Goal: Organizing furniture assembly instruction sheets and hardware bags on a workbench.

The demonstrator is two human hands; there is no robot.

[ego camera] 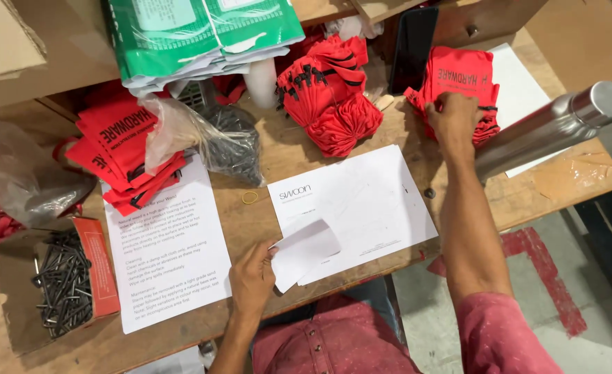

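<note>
Pinching a small folded white slip [304,251] at its corner, the left hand [252,277] is keeping it lifted over the near edge of the white envelope [361,208] lying flat on the wooden bench [264,208]; the right hand [453,119] is reaching far across, fingers closing on the top red drawstring bag [458,76] of a stack, seemingly to peel one off; a printed care sheet [164,256] is lying beside the envelope, within easy reach; a box of nails [60,284] is sitting at the left edge.
</note>
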